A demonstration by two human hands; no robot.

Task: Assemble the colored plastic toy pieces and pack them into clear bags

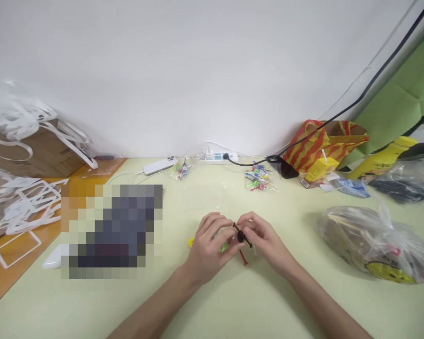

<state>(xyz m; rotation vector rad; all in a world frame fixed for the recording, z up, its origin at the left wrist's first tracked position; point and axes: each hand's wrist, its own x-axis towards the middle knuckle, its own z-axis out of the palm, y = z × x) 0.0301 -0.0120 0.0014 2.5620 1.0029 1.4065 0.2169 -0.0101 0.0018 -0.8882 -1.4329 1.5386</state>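
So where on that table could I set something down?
The table is bare between the forearms, between the right hand and the knotted plastic bag, and between the left hand and the pixelated patch. It is crowded at the back right, around the striped bag and yellow carton, and at the left, with the white frames.

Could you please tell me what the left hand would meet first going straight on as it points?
The left hand would probably meet the right hand first, just past the black piece between them; depth is unclear.
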